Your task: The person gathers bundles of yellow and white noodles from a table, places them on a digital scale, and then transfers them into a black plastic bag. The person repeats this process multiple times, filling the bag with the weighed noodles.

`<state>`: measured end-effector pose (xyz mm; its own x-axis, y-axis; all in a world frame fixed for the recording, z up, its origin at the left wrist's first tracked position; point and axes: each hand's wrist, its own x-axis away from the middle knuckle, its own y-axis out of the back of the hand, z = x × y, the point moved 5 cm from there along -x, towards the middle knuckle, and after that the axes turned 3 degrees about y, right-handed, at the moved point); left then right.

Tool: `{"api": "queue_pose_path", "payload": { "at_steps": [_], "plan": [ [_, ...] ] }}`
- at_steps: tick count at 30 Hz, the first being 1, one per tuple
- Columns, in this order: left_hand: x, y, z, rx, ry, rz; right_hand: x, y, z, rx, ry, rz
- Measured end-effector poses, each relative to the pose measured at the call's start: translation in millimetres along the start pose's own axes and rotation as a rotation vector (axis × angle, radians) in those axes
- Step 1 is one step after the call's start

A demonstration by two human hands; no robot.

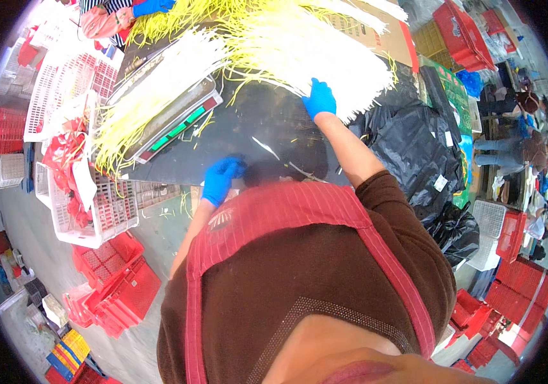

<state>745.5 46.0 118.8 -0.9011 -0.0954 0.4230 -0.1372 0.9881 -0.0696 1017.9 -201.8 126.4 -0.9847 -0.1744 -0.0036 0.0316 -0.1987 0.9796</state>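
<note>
A big heap of white-stemmed, yellow-tipped stalks (298, 43), which look like blanched chives, lies on a dark tabletop (274, 115). My right hand (321, 99), in a blue glove, touches the near edge of the heap; whether its fingers grip any stalks is not clear. Close to the table's front edge is my left hand (221, 178), also blue-gloved and blurred, with nothing visible in it. To the left, another bundle of stalks (159, 84) lies across a metal tray (178, 113) with green panels on its front, perhaps a weighing scale. A few loose stalks (265, 148) lie between my hands.
Black plastic bags (408, 149) are heaped at the right. A white crate (118, 206) with red netting stands at the left, above stacked red crates (115, 288). Across the table, a blue-gloved co-worker's hand (154, 6) touches the stalks. Cardboard (389, 38) lies beneath the heap.
</note>
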Motion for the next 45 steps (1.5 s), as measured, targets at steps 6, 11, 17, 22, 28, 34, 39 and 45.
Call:
{"api": "queue_pose_path", "payload": {
  "at_steps": [6,11,17,22,28,34,39,45],
  "plan": [
    [-18.9,-4.4,3.1,-0.041,-0.005,0.007,-7.1,26.7,3.8,0.186,0.332,0.059],
    [-41.6,-13.0,1.0,-0.119,0.174,0.016,-30.8,21.5,-13.9,-0.435,0.205,0.321],
    [-102.2,-75.1,-66.5,-0.596,-0.212,0.177,-47.7,17.1,-34.3,-0.666,-0.058,0.685],
    [-118.6,-119.3,-79.4,-0.552,-0.069,0.335,-35.5,12.2,-12.4,-0.118,0.233,0.547],
    [-123.7,-123.0,-69.0,-0.6,-0.109,0.418,-33.7,19.2,-10.0,-0.122,0.181,0.276],
    [-137.8,-124.5,-61.5,-0.554,-0.082,0.396,-32.2,15.3,-2.5,-0.046,0.295,0.578],
    [-139.4,-125.5,-62.9,-0.621,-0.143,0.385,-47.1,26.0,-11.4,-0.225,0.242,0.493],
    [-156.8,-134.1,-73.6,-0.711,-0.129,0.384,-45.6,17.8,-9.8,-0.007,0.249,0.617]
  ]
}}
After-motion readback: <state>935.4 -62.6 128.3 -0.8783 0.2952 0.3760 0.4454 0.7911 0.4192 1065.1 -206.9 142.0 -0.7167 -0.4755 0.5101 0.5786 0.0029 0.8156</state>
